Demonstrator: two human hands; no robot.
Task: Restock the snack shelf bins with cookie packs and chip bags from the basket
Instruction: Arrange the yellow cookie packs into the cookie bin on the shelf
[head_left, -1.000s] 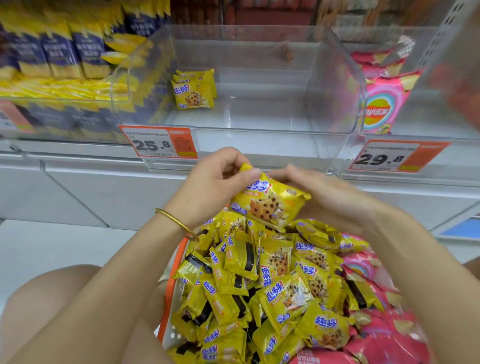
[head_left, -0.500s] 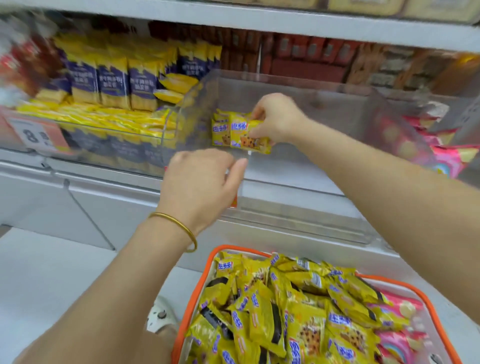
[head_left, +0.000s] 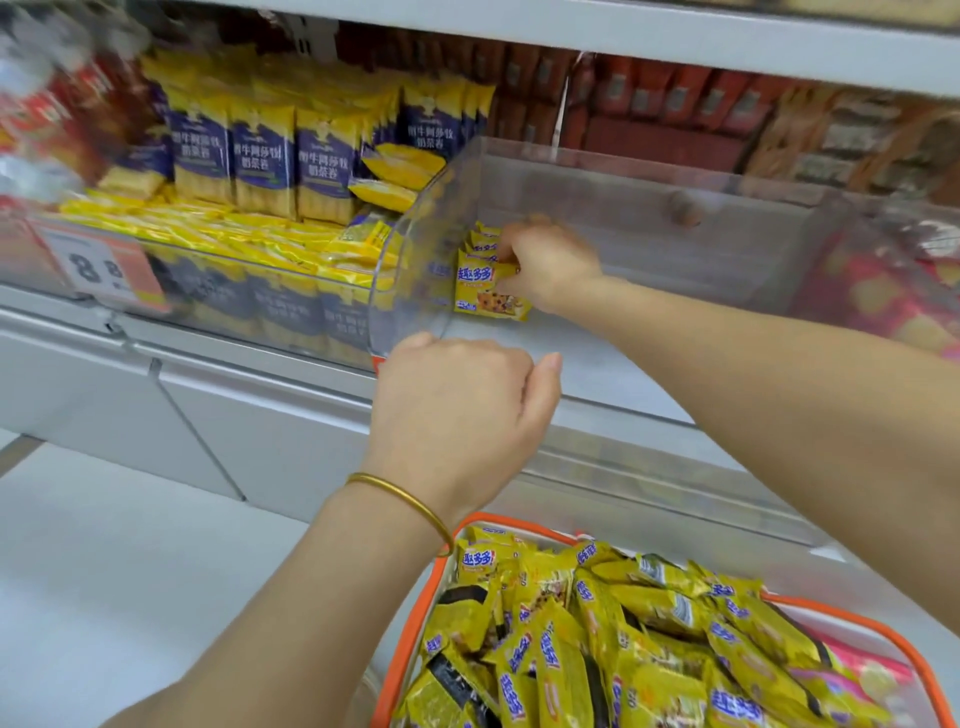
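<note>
- The clear bin (head_left: 649, 218) on the shelf is taken as the landmark; most of its floor is bare.
- The right hand (head_left: 548, 265) is reached over the bin's front wall and into its left end.
- A yellow cookie pack (head_left: 488, 293) is gripped by that hand, with the fingers curled over its top right edge; the pack is stood upright on the bin floor, close to the left wall.
- A short row of cookie packs (head_left: 484, 238) is lined up just behind the held pack, also inside the bin; it is touched by the fingertips or only neared, which cannot be told.
- The left hand (head_left: 457, 410) is held in front of the bin's front wall, outside it, with the fingers loosely curled under and the thumb stretched out to the right.
- Nothing is seen in the left hand; whether its hidden fingertips touch the bin's front cannot be told.
- A gold bracelet (head_left: 410, 501) is worn on the left wrist.
- The orange-rimmed basket (head_left: 434, 597) is placed below and in front of the bin, and is heaped with yellow packs (head_left: 571, 649); pink chip bags (head_left: 862, 670) are seen at its right side.
- Blue-and-yellow bags (head_left: 260, 156) are stacked to the left of the bin.
</note>
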